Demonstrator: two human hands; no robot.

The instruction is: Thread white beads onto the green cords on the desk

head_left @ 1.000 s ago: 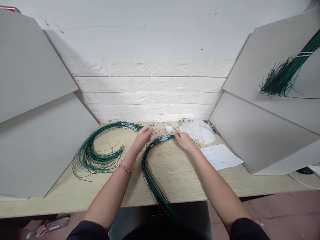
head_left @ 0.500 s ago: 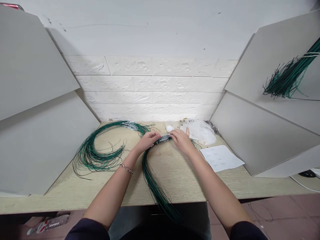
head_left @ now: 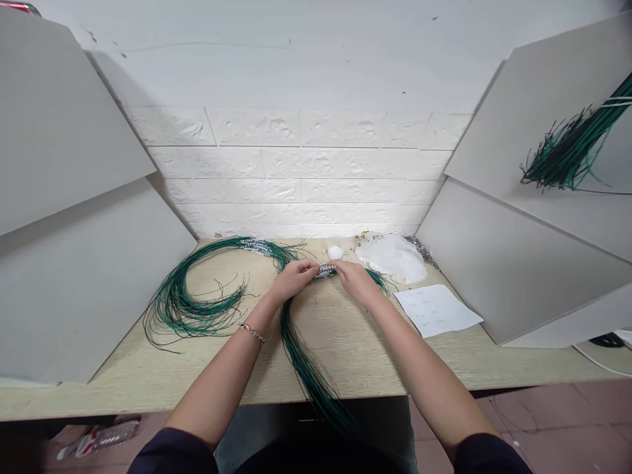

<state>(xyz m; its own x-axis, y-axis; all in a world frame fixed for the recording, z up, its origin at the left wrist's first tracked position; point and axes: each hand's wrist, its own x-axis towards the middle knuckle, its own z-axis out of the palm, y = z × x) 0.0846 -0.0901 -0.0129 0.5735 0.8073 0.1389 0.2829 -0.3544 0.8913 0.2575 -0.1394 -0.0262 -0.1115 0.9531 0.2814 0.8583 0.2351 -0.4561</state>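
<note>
Over the last second the two hands have come in toward each other: the left hand point(head_left: 294, 278) has swung over from beside the far bundle point(head_left: 172, 301), and the thin beaded strand that arched between the hands is now down at the near bundle point(head_left: 303, 365). The right hand point(head_left: 354, 280) has slid a little inward too, and the near bundle's loose green ends now show beyond it.

From where I stand, the left hand is nearly closed, thumb and fingers pinched at the left end of the white beads point(head_left: 326, 270) on the near bundle. The right hand bends over their other end, fingertips drawn in on the beads, its back toward us. How many cords each one pinches is too small for me to tell.

The near bundle, green and black cords, lies on the counter point(head_left: 345, 342) between the forearms, running from under the hands down over the front edge toward the person's lap. The far bundle curls in an open loop to the left, its own beaded stretch near the wall point(head_left: 296, 164). Just behind the hands is a small white mound point(head_left: 336, 253), with a crumpled white bag point(head_left: 392, 257) to its right and a sheet of paper point(head_left: 437, 311) with faint writing nearer the front. A chain bracelet point(head_left: 253, 332) circles the left wrist.
</note>
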